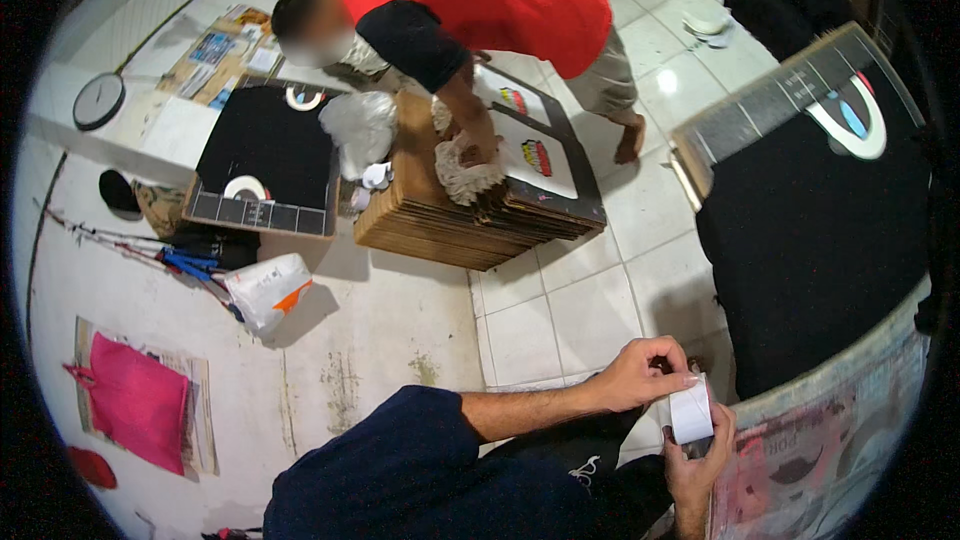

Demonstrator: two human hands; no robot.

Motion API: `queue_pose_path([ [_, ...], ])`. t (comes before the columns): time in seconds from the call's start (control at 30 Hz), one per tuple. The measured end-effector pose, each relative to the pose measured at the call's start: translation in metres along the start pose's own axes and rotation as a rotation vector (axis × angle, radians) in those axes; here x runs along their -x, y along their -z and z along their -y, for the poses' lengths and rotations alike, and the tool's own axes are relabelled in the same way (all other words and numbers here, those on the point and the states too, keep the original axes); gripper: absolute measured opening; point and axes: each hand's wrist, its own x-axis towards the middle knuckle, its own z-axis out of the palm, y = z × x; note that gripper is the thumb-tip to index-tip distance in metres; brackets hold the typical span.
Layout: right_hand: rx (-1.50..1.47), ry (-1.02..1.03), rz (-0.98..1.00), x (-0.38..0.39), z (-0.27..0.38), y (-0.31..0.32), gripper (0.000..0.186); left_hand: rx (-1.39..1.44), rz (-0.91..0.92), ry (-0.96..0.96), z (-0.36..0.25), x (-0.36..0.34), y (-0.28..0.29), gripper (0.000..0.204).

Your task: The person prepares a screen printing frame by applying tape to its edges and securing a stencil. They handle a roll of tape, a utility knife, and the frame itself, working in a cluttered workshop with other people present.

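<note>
In front of me, at the lower right, both hands are on a small white roll (691,413) that looks like tape or labels. My left hand (640,375) pinches at its upper edge, thumb and forefinger pressed together. From below, my right hand (703,460) grips the roll between thumb and fingers. Just right of my hands a black cloth (810,240) covers a large board, with a white curved piece (850,120) at its far end.
A person in a red shirt (480,0) bends over a brown stack of boards (440,230), holding a crumpled cloth (468,170). Left stands a black-covered board (270,140). A white package (268,292) and a pink bag (138,402) lie at the left.
</note>
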Motion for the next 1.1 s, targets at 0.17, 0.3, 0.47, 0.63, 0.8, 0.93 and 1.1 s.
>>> queue_pose_path([
  [0.17,-0.076,0.073,0.139,-0.031,0.008,-0.029,0.060,0.054,-0.225,-0.018,-0.001,0.029,0.044,0.015],
  [0.3,-0.043,0.086,0.275,-0.042,0.021,-0.045,0.059,0.123,-0.337,0.027,0.007,0.053,0.058,0.017],
  [0.47,-0.043,0.136,0.351,-0.044,0.026,-0.046,0.058,0.220,-0.388,0.034,0.020,0.072,0.057,0.018],
  [0.63,-0.042,0.146,0.384,-0.044,0.027,-0.039,0.056,0.152,-0.377,-0.037,0.031,0.075,0.048,0.017],
  [0.8,-0.025,0.125,0.377,-0.040,0.028,-0.021,0.055,0.117,-0.364,-0.006,0.037,0.071,0.032,0.015],
  [0.93,-0.015,0.134,0.332,-0.031,0.019,-0.002,0.056,0.176,-0.346,0.027,0.040,0.064,0.014,0.016],
  [1.1,-0.035,0.136,0.269,-0.015,0.003,0.024,0.058,0.158,-0.321,0.033,0.038,0.055,-0.014,0.017],
])
